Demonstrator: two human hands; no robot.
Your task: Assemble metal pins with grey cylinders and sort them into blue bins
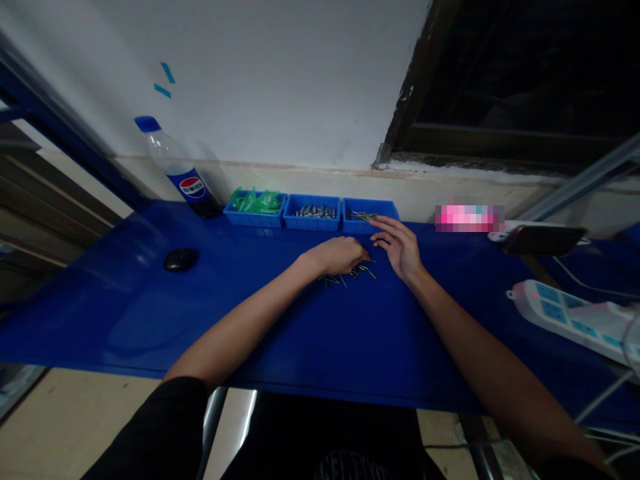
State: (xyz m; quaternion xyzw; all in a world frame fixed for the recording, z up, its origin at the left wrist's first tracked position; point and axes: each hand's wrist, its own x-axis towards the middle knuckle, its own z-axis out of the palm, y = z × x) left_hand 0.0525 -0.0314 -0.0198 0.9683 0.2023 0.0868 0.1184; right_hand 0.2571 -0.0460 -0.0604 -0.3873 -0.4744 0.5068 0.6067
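Note:
A small heap of thin, yellowish metal pieces like long screws or pins lies on the blue table. My left hand is over the heap with its fingers curled down and closed; what they grip, if anything, is hidden. To its right, my right hand is open, its fingers apart and pointing left. Its fingertips overlap the front of the right blue bin, which holds similar thin pieces. The middle blue bin holds short silvery metal parts. Green plastic pieces fill the left blue bin.
A cola bottle stands against the wall, left of the bins. A black mouse lies at the left. Toward the right are a blurred pink object, a dark phone and a white power strip with cables.

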